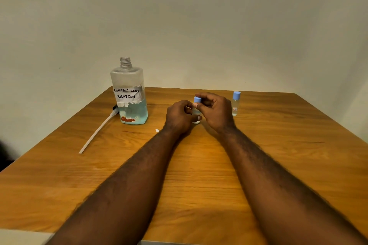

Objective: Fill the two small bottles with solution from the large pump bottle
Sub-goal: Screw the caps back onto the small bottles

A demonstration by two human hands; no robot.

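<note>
A large clear bottle [130, 95] stands uncapped at the back left of the wooden table [199, 175], about a third full of pale blue liquid, with a taped label reading "contact lens solution". Its pump with a long white tube [97, 132] lies on the table to its left. My left hand [179, 117] grips the body of a small clear bottle [196, 113] at the table's middle. My right hand [215, 111] pinches that bottle's blue cap [197, 99]. A second small bottle [236, 103] with a blue cap stands upright just to the right, apart from my hands.
A tiny white scrap [157, 130] lies on the table near my left wrist. A plain wall rises right behind the table's far edge. A dark object [6, 153] shows off the table's left side.
</note>
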